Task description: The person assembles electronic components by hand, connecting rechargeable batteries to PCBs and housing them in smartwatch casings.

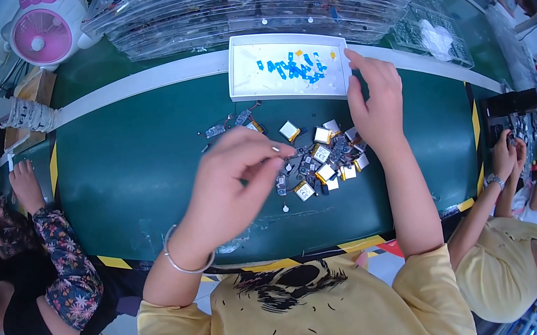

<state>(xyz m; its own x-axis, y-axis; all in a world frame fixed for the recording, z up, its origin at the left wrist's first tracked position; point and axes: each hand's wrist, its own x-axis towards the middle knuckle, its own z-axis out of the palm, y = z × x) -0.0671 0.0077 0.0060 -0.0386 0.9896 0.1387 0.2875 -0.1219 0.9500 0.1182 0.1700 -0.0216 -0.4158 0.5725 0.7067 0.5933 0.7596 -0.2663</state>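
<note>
My left hand [234, 175] is over the green work table, thumb and forefinger pinched together beside a pile of small electronic parts. What the pinch holds, if anything, is too small to make out. The pile contains silver battery cells [321, 154] with yellow edges, and small dark circuit boards [345, 146] lying among them. At the right end of a shallow white box [252, 93] is my right hand [378, 95], its fingers stretched out and thumb apart, close to or touching the box's wall. Several small blue pieces [300, 70] and a few yellow ones lie inside the box.
Stacked clear plastic trays [249, 17] fill the back beyond a white rail [135, 83]. A pink and white fan [40, 38] stands at the far left. Another person's flowered sleeve [68, 268] is at left; a person in yellow [501, 259] works at right.
</note>
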